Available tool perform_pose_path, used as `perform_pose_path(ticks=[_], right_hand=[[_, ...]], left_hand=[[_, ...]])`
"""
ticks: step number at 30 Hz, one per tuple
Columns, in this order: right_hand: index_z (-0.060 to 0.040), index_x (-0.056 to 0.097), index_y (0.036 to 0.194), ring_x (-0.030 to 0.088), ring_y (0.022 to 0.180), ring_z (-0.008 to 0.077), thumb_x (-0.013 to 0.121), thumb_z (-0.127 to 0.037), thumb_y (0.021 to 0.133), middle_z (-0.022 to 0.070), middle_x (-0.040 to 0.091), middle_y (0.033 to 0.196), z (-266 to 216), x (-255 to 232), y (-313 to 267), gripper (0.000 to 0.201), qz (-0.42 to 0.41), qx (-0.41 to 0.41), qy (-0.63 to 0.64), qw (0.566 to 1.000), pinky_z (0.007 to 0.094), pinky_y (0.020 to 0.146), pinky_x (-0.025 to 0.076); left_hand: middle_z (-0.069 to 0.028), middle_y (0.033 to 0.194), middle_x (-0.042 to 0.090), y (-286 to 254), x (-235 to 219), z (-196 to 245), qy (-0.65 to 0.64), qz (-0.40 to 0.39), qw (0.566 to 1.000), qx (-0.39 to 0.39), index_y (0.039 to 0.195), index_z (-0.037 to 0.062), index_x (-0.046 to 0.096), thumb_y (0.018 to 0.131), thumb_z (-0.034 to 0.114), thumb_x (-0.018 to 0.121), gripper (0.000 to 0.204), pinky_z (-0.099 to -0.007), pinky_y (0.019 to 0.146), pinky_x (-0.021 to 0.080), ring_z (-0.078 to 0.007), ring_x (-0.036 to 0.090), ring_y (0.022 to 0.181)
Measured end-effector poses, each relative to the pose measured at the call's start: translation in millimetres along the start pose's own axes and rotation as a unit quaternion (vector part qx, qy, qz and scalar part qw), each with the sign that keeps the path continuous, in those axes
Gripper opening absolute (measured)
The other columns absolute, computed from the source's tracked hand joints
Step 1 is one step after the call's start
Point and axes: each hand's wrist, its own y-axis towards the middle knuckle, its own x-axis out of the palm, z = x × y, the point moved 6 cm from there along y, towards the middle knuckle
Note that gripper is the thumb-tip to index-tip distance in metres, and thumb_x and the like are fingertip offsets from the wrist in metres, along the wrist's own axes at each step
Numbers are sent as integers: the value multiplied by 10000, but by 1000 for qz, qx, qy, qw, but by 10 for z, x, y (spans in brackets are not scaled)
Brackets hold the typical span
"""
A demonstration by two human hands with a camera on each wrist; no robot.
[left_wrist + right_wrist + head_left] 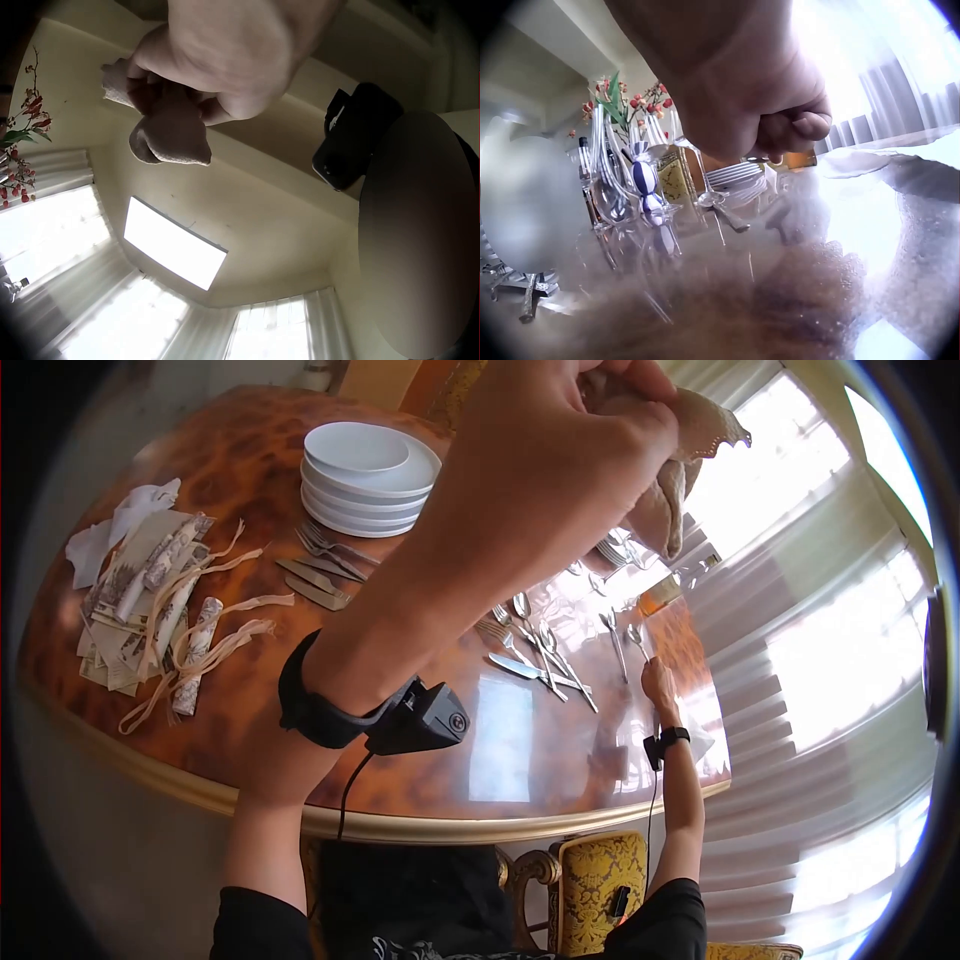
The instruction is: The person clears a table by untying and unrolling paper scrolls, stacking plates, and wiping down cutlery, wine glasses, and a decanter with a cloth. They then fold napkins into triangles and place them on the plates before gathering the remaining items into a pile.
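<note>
High in the head view, my left hand (590,450) grips a bunched beige cloth (660,510) with a scalloped edge. The left wrist view shows the fingers of this hand (217,60) pinching the cloth (176,127), which hangs in folds. Over the table's right part, my right hand (658,685) is curled at the handle of a spoon (637,634), with the grip partly hidden. Another spoon (616,645) lies to its left. In the right wrist view the curled right hand (757,112) is just above the glossy surface.
White plates (370,485) are stacked at the back. Forks and knives (315,580) lie before them, more cutlery (540,650) mid-table. Rolled patterned napkins with ties (165,585) lie left. A yellow chair (600,880) stands at the front edge. Glasses (611,180) and red-berried flowers (619,105) stand beyond.
</note>
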Motion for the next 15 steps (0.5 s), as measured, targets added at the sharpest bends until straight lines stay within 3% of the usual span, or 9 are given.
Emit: perform_pose_path(ticks=[2,3,4,6,7,8,10,12,15], right_hand=[[-63,627,1059,650,909,451,554,-262,887,278,676,937,-108,-68,-139,273,7,-30,-7,999,526,798,500],[-78,633,1063,647,935,430,604,-318,864,256,675,1004,-132,-82,-158,313,1,-28,1,1000,511,783,507],[-78,633,1063,647,935,430,604,-318,864,256,675,1004,-156,-89,-177,313,-3,-31,-2,1000,511,783,507],[-51,623,1096,641,993,383,620,-278,870,226,649,1117,-344,-216,-222,320,65,-92,23,993,462,801,519],[-51,623,1096,641,993,383,620,-278,870,226,649,1117,-481,-284,-239,320,63,-98,22,993,462,801,519],[-39,616,1122,639,1021,341,618,-261,892,202,635,1153,-705,-424,-286,320,75,-136,118,981,440,816,519],[-21,569,1218,629,1063,276,594,-240,942,165,609,1207,-1282,-811,-521,353,69,-186,303,932,413,866,507],[-26,460,1357,598,1112,260,557,-282,982,157,558,1272,-2002,-1377,-902,464,73,-254,443,857,421,926,480],[-10,218,1504,488,1257,308,531,-436,977,193,418,1423,-2685,-2059,-1392,747,172,-391,505,750,458,986,437]], left_hand=[[-96,902,641,-82,106,186,165,55,984,35,1039,-49,580,925,111,564,197,-215,635,502,-95,611,700],[-89,874,629,-18,39,110,-61,-76,994,-55,1048,-40,564,915,115,565,204,-228,632,494,-93,595,701],[-89,874,629,-30,103,49,-62,-71,994,-57,1048,-40,564,915,115,565,204,-228,632,494,-93,595,701],[-87,854,618,-49,125,28,122,74,989,37,1092,-25,533,921,127,571,232,-244,620,497,-99,584,678],[-87,854,618,-39,58,21,126,81,988,36,1092,-25,533,921,127,571,232,-244,620,497,-99,584,678],[-98,890,619,-5,43,-47,21,0,1000,-19,1122,-24,515,932,156,579,269,-239,640,510,-109,606,725],[-109,927,621,-14,175,-231,-77,-77,991,-75,1151,-22,496,943,184,588,307,-235,661,523,-119,628,772],[-62,751,579,-42,252,-616,104,77,992,3,1103,-24,543,867,66,562,252,-307,614,478,-141,575,675],[-84,837,606,-79,342,-870,103,49,993,-25,1200,-19,460,873,37,579,352,-291,611,487,-130,584,713]])
